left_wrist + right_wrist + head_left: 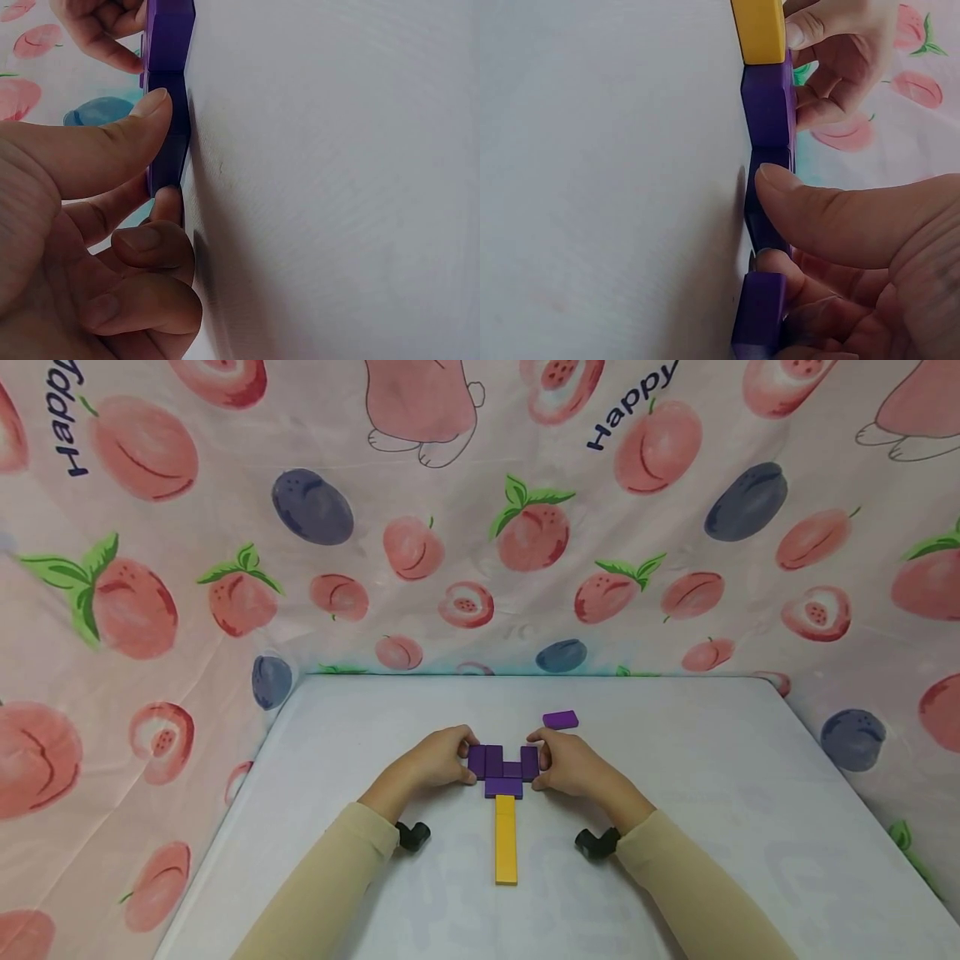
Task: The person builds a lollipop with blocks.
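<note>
Purple blocks lie together on the white table. My left hand [441, 757] pinches the leftmost upright purple block [477, 762] between thumb and fingers, its thumb at the near end. Against that block stands a second purple block [493, 762]. On the other side, my right hand [568, 764] pinches the rightmost purple block [529, 763] the same way. Between them sits a small purple piece [512, 769], lower than its neighbours. A crosswise purple block [503, 788] joins below, and a yellow strip [506, 843] runs from it towards me.
A loose purple block [560, 719] lies beyond my right hand. The white table [337, 718] ends at the back against a fruit-printed cloth [465, 543]. Black wrist mounts [597, 844] stick out near both sleeves, above the tabletop.
</note>
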The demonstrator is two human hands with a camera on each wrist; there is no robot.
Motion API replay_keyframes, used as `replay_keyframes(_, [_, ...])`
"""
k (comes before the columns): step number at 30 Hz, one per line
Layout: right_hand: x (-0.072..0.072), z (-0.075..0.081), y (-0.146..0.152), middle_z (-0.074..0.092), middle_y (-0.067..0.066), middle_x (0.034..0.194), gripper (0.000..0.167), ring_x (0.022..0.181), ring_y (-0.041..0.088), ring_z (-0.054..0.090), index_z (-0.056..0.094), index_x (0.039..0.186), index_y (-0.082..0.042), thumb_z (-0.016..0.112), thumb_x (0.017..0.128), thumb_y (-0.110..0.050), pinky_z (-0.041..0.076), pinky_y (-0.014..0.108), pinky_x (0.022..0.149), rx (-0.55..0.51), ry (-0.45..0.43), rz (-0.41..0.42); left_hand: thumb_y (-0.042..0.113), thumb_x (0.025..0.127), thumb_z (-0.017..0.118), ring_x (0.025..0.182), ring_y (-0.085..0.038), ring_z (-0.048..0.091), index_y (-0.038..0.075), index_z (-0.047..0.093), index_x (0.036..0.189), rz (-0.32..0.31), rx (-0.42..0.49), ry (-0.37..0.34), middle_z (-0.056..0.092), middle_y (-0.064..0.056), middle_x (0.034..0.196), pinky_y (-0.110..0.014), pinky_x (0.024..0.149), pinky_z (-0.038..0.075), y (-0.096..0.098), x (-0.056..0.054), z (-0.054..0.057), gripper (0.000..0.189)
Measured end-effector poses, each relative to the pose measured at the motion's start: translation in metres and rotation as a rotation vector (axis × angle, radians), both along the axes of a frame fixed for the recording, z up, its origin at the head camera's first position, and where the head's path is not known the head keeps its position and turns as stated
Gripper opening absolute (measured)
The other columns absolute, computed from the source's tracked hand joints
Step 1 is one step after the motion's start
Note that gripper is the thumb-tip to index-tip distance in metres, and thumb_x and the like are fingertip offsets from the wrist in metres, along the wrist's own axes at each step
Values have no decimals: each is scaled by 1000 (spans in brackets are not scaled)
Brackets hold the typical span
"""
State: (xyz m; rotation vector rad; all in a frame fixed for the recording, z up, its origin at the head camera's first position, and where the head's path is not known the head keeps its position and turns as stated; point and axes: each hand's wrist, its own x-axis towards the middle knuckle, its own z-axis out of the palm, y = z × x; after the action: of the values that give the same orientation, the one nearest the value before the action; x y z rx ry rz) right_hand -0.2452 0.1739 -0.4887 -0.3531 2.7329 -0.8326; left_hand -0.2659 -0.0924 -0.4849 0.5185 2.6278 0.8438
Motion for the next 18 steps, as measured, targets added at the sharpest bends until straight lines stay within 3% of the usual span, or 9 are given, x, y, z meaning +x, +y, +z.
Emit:
replay_keyframes(7, [1,-1,2,61,1,89,75,81,17,55,60,146,-9,93,79,-6,49,34,79,-15,10,6,18,83,94,100,-22,58,9,65,130,-1,-4,8,64,-3,108,-44,101,50,0,-1,-3,56])
replay_keyframes(18, [8,2,6,64,1,94,71,89,19,58,61,145,-11,91,81,-3,55,40,91,-37,35,-25,19,83,94,101,-22,58,10,65,130,3,-6,8,64,-3,109,-44,101,50,0,-1,-3,55])
